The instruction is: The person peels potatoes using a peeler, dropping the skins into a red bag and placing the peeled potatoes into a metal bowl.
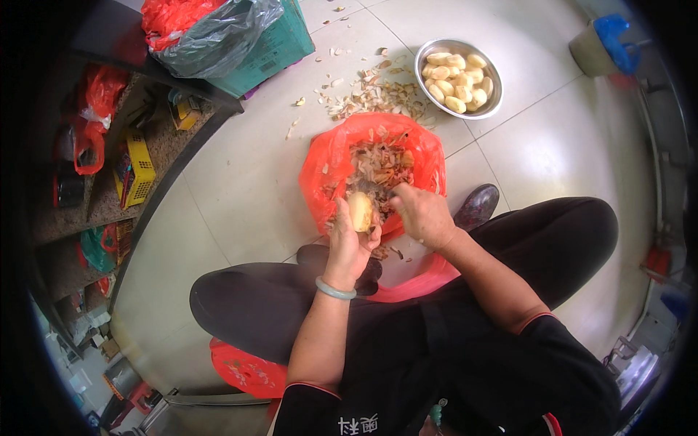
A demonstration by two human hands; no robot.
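Observation:
My left hand (351,242) holds a peeled, pale yellow root vegetable (360,211), possibly a lotus root segment, upright between thumb and fingers. To its right is my right hand (422,212), its fingers curled; a small dark thing, perhaps a peeler or knife, shows blurred at the fingertips, too unclear to name. Both hands are over an open red plastic bag (327,158) that contains many peelings (376,163). Beyond the bag, at upper right, a round metal bowl (495,103) holds several peeled pieces (463,94) of the same kind.
Loose peelings (381,98) lie on the tiled floor beyond the bag. A teal box (267,54) lined with a grey bag stands at upper left. Shelves with a yellow basket (143,169) run along the left. My shoes flank the bag's near side. A bucket (591,52) stands at upper right.

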